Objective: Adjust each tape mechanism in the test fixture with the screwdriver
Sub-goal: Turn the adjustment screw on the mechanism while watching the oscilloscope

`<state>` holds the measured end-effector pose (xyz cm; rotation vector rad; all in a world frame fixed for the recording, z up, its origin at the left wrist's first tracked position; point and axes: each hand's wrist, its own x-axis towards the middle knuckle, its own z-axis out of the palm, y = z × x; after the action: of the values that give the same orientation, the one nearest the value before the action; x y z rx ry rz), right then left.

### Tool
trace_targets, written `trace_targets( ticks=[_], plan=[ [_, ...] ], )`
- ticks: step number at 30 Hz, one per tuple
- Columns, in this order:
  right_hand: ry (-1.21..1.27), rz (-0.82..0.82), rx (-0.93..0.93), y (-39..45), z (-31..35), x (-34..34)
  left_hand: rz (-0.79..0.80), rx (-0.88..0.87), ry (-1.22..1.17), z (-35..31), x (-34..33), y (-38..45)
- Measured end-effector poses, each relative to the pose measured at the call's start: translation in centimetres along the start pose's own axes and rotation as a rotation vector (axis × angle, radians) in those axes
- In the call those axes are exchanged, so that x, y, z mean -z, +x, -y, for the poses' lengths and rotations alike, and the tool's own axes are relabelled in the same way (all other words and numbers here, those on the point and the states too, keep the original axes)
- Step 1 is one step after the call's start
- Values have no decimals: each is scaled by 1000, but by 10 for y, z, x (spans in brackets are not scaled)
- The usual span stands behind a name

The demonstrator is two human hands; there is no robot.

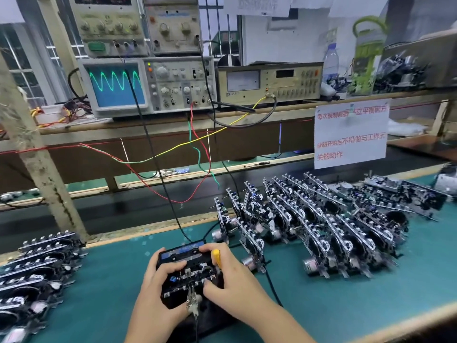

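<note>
Electronics assy/test bench: oscilloscope (pixel 116 86) w/ sine trace, stacked test instruments (pixel 138 23), rows of tape mechanisms (pixel 309 219).

Your green-topped table (pixel 116 288) carries stacked tape mechanisms at left (pixel 37 266), a leaning row at right (pixel 321 226), and the test fixture (pixel 190 273) between them.

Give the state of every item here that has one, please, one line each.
Oscilloscope: on, green wave showing.
Tape mechanism: seated in the fixture, held by both hands.
Left hand: gripping the mechanism.
Right hand: gripping it and holding the screwdriver.
Water bottle: upright, capped.
</note>
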<state>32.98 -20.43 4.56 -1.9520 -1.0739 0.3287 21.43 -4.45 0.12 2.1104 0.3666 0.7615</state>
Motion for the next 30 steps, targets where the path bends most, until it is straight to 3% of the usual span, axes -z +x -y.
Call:
trace_targets(
  ticks=[22, 28, 30],
  plan=[
    [-19, -7, 8, 1, -6, -1, 2, 46, 20, -7, 3, -3],
    [-16, 7, 15, 2, -6, 1, 272, 27, 77, -11, 32, 1],
    [-17, 9, 23, 1, -8, 2, 274, 46, 105, -13, 37, 5]
  ],
)
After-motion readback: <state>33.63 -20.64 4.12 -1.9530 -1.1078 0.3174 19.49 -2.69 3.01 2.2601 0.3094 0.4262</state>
